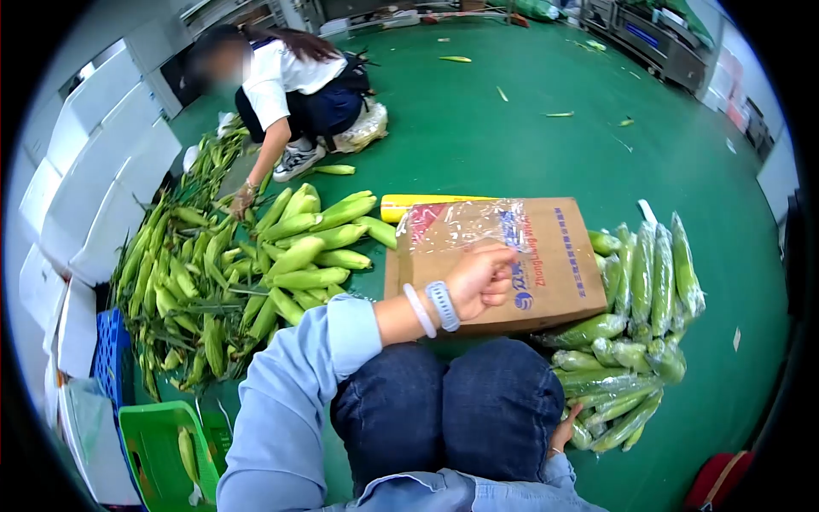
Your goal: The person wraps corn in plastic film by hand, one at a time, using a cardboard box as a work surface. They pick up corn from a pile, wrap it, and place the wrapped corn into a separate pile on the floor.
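My left hand point(482, 282) is closed above a cardboard box point(478, 320), its fingers curled at the edge of a sheet of clear plastic film point(465, 224). The film lies crinkled across the box top. Low on the right, partly hidden by my knee, my right hand point(563, 429) grips the near end of a plastic-wrapped ear of corn point(580, 437). That ear lies against a stack of wrapped corn point(631, 358) on the floor. Left of the box is a large heap of unwrapped green corn point(299, 247).
A co-worker point(290, 94) squats at the far left, one hand reaching into the corn and leaves. A yellow roll point(426, 205) lies behind the box. Nearby on the left are a green crate point(158, 427), a blue crate point(111, 358) and white boxes point(119, 205).
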Demonstrator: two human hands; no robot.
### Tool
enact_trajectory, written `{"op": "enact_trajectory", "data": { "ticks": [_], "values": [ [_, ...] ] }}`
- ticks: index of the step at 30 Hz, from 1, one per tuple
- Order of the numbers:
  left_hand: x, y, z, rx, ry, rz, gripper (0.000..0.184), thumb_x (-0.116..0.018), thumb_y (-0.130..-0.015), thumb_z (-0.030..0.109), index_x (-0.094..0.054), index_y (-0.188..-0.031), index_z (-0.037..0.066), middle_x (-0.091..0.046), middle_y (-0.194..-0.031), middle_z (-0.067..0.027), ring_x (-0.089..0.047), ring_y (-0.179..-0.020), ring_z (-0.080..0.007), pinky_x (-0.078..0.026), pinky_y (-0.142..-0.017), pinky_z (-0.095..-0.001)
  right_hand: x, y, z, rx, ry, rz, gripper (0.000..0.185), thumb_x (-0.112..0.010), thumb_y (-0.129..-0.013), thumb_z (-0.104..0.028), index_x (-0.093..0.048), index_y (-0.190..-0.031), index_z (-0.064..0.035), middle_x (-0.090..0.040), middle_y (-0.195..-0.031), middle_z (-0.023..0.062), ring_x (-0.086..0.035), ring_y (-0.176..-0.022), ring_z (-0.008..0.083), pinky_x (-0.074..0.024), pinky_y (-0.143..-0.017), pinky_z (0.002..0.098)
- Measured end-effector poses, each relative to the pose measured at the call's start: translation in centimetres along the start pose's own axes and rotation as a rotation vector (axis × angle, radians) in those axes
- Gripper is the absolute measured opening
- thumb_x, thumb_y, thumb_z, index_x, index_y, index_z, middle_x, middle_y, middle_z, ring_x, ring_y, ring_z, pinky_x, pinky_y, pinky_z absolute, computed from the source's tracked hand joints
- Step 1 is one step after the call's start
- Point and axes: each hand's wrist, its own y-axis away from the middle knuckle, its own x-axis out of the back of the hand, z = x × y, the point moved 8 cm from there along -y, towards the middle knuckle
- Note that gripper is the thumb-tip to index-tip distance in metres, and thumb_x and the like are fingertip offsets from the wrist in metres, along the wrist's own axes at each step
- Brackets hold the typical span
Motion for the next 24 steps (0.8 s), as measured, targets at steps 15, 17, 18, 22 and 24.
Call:
{"op": "enact_trajectory", "data": {
  "ticks": [15, 17, 18, 22, 24],
  "values": [
    [-1.5, 0.7, 0.5, 0.001, -0.085, -0.165, 0.017, -0.058, -0.086, 0.016, -0.044, -0.077, 0.014, -0.032, -0.057, 0.0065, -0.024, -0.038, -0.0012, -0.016, -0.032, -0.0170, 2.3, -5.9, 3.8, 0.120, -0.079, 0.049, 0.076, -0.058, -0.070, -0.067, -0.054, -0.101, 0.0021, -0.058, -0.079, 0.0053, -0.050, -0.055, 0.0125, -0.0375, -0.043, 0.0251],
    [-1.2, 0.5, 0.3, 0.010, -0.078, -0.166, 0.016, -0.056, -0.087, 0.017, -0.044, -0.077, 0.014, -0.033, -0.058, 0.0062, -0.024, -0.038, -0.0013, -0.016, -0.032, -0.0174, 1.2, -3.5, 2.5, 0.009, 0.023, -0.050, 0.080, -0.059, -0.071, -0.064, -0.050, -0.112, 0.0031, -0.058, -0.094, 0.0079, -0.056, -0.068, 0.0164, -0.0455, -0.054, 0.0259],
    [-1.2, 0.4, 0.2, 0.007, -0.083, -0.172, 0.016, -0.056, -0.087, 0.017, -0.044, -0.077, 0.014, -0.033, -0.058, 0.0062, -0.024, -0.038, -0.0013, -0.016, -0.032, -0.0174, 1.3, -3.2, 2.2, 0.014, 0.016, -0.051, 0.080, -0.059, -0.071, -0.064, -0.050, -0.112, 0.0031, -0.058, -0.094, 0.0079, -0.056, -0.068, 0.0164, -0.0455, -0.054, 0.0259],
    [-0.7, 0.3, -1.7, 0.132, -0.249, -0.155, 0.011, -0.056, -0.086, 0.019, -0.047, -0.081, 0.014, -0.040, -0.063, 0.0046, -0.026, -0.040, -0.0018, -0.019, -0.034, -0.0173, 0.3, -3.1, 2.7, -0.125, -0.077, -0.162, 0.075, -0.064, -0.070, -0.059, -0.051, -0.114, 0.0005, -0.059, -0.093, 0.0083, -0.059, -0.073, 0.0179, -0.0477, -0.062, 0.0267],
    [-0.3, 0.5, -3.2, 0.266, -0.435, -0.146, 0.014, -0.059, -0.083, 0.022, -0.049, -0.086, 0.013, -0.044, -0.069, 0.0017, -0.030, -0.042, -0.0023, -0.022, -0.037, -0.0177, 0.0, -3.6, 3.1, -0.150, -0.097, -0.156, 0.075, -0.065, -0.070, -0.058, -0.051, -0.114, 0.0004, -0.059, -0.094, 0.0086, -0.059, -0.074, 0.0182, -0.0474, -0.063, 0.0271]
  ]
}}
